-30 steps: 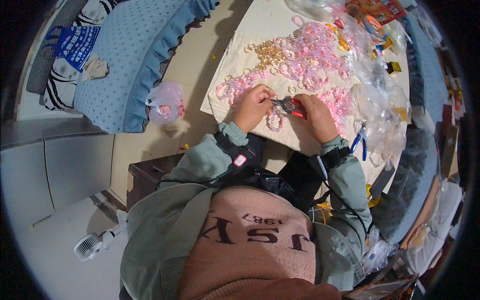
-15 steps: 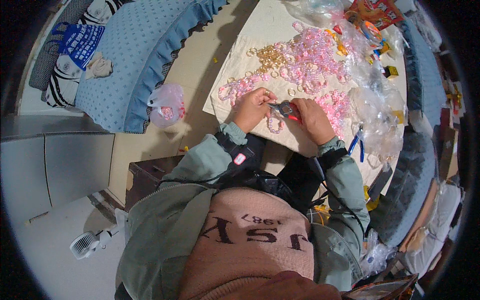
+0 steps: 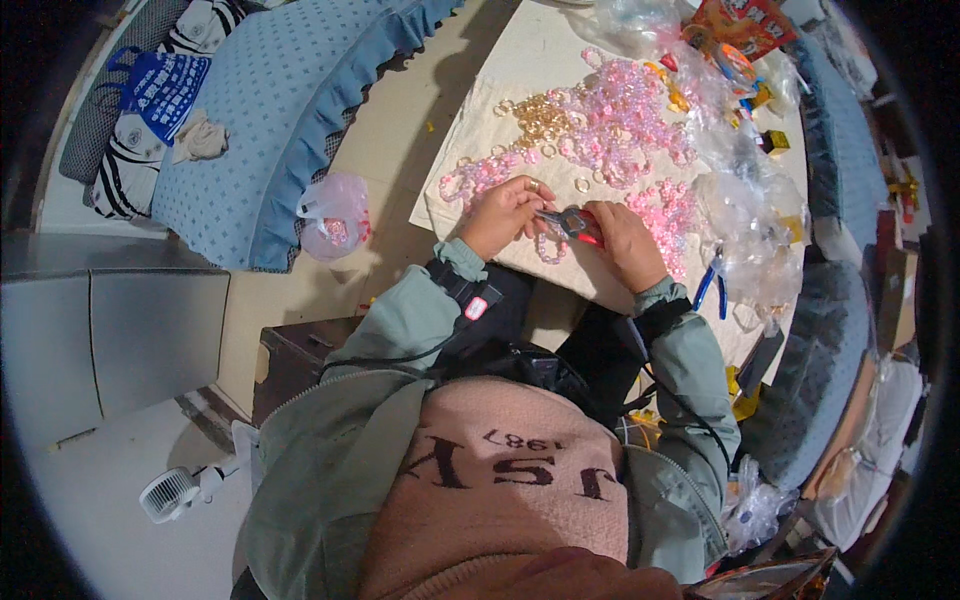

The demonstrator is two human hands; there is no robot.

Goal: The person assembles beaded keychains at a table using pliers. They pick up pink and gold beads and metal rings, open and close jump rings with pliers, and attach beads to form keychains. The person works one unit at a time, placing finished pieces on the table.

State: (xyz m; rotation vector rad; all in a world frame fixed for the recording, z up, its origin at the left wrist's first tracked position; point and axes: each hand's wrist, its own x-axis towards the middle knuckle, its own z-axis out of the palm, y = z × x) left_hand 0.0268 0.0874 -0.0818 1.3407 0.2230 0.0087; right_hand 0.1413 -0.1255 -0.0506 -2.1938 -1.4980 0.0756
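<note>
Left hand pinches the top of a beaded strand, right hand wraps the red-handled pliers, tips right up at those left fingers! The strand dangles between the hands, over pale cloth. A slipping tip could nip a finger; a loosened pinch could drop the strand, perhaps scattering beads.

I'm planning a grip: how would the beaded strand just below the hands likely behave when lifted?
The beaded strand would probably be floppy, since it bends in a curve. It looks light, being a slim row of small beads, whose rounded shapes might feel slippery.
</note>
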